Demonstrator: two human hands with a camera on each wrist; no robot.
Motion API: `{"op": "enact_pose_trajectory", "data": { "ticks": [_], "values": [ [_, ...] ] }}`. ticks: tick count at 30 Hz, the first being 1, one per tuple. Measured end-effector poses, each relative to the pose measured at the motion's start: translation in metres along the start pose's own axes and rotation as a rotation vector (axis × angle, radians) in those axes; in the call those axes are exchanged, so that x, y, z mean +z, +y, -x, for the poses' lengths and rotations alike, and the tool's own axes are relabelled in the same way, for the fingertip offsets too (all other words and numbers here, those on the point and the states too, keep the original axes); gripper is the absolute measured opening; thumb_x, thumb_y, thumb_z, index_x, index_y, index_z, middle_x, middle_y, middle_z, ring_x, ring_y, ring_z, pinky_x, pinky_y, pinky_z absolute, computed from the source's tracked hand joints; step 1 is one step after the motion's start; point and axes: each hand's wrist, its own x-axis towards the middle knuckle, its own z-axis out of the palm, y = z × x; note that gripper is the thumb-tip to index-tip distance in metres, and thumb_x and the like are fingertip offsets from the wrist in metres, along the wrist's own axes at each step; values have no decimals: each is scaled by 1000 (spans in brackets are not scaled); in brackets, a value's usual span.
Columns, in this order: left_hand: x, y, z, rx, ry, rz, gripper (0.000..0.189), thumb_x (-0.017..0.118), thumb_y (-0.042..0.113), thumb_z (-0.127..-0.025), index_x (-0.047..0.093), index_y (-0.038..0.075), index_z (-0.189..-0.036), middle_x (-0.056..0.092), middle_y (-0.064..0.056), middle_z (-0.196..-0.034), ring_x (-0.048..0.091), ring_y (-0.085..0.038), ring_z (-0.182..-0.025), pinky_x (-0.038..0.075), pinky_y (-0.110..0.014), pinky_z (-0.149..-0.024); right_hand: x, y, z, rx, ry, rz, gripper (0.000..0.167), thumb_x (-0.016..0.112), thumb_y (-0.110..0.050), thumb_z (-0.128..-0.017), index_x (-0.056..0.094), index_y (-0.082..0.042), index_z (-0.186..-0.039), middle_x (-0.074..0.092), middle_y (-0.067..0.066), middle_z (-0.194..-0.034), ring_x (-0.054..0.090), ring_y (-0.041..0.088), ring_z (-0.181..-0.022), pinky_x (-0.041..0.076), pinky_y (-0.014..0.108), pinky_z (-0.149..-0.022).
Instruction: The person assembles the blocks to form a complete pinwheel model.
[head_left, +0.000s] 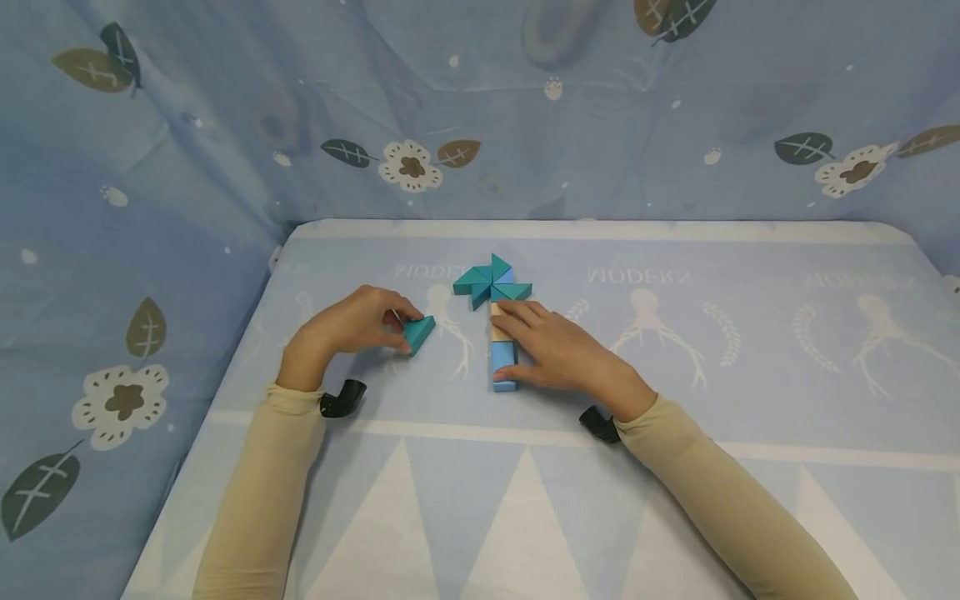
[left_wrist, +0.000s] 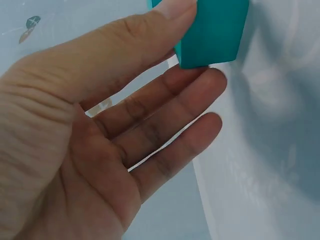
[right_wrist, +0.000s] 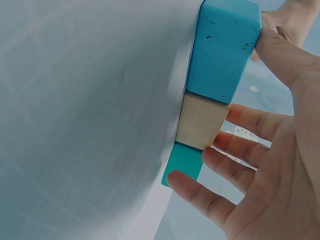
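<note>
My left hand [head_left: 358,321] pinches a teal triangular block [head_left: 420,334] between thumb and fingers, left of the block figure. In the left wrist view the teal block [left_wrist: 212,32] is at the thumb tip, the lower fingers extended beneath it. Several teal triangular blocks [head_left: 480,276] form a pinwheel shape, with a light blue piece [head_left: 507,277] among them. Below it runs a column of a natural wood block [head_left: 501,334] and a blue rectangular block [head_left: 503,357]. My right hand [head_left: 558,350] rests along that column, fingers spread, thumb touching the blue block [right_wrist: 222,52].
The blocks lie on a table covered by a pale blue printed cloth [head_left: 645,500]. Behind and to the left hangs a blue curtain [head_left: 247,100] with flower and leaf prints. Black wrist cameras [head_left: 342,399] sit below both wrists, near the cloth.
</note>
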Motion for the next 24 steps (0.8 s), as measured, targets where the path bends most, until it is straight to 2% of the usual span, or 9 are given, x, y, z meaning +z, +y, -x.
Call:
{"op": "enact_pose_trajectory", "data": {
  "ticks": [6, 10, 18, 24],
  "values": [
    [8, 12, -8, 53, 36, -57, 46, 81, 10, -80, 67, 1, -123, 69, -13, -117, 67, -26, -102, 55, -42, -89, 0, 0, -1, -2, 0, 3, 80, 65, -54, -89, 40, -8, -149, 31, 13, -157, 32, 32, -144, 41, 54, -108],
    [12, 16, -11, 45, 43, -83, 45, 80, 12, -81, 67, 3, -124, 69, -12, -120, 68, -25, -102, 55, -41, -89, 0, 0, -1, -1, -2, 5, 80, 65, -54, -89, 40, -8, -149, 31, 13, -157, 32, 33, -144, 41, 54, -108],
    [13, 15, -9, 100, 99, -150, 38, 82, 15, -79, 74, 10, -115, 71, -8, -102, 67, -19, -83, 56, -33, -72, 1, 0, -1, 0, -2, 4, 79, 64, -53, -90, 40, -7, -149, 31, 13, -157, 31, 33, -144, 41, 54, -108],
    [17, 19, -14, 150, 117, -157, 32, 81, 13, -80, 75, 6, -111, 73, -8, -107, 68, -18, -86, 56, -34, -75, 0, 0, -1, 8, -9, 6, 80, 64, -54, -89, 40, -8, -149, 30, 13, -158, 30, 32, -144, 40, 54, -108]
  ]
}}
